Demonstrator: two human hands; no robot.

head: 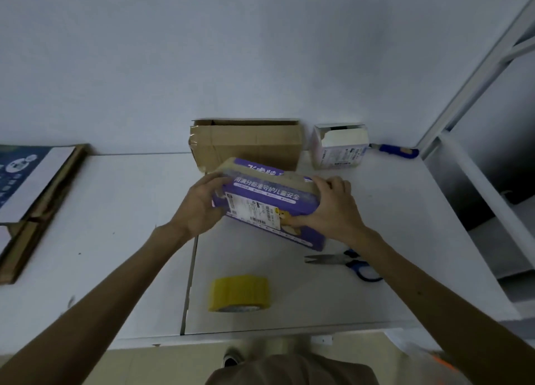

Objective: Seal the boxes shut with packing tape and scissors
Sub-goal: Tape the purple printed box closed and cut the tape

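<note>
We work at a white table (390, 216) set against a wall. At its back edge stands a brown cardboard box (249, 144), its top flaps looking unsealed, with a small white box (340, 147) just beside it on our right. In front of these we hold the purple box (260, 205), tilted, its labelled face towards us. We cannot tell whether its lower corner rests on the table. A tan band along its upper face looks like tape, so we judge this box nearly sealed and the step in hand to be turning or checking it.

Our left hand (199, 205) grips the left end, fingers curled over the edge. Our right hand (333, 208) wraps the right end, fingers over the top and thumb on the front face. Both hold the box and nothing else.

To do this well, we want a hand on each end through the turn, so the flaps stay flush and no seam gapes. We should set the box flat, unfinished seam up, before either hand lets go.

The yellow tape roll (240, 293) lies near the front edge, well apart from the box, within reach of our left hand. The scissors (341, 261) lie closed just beside our right forearm, partly hidden by it, so we should mind not to sweep them off.
</note>
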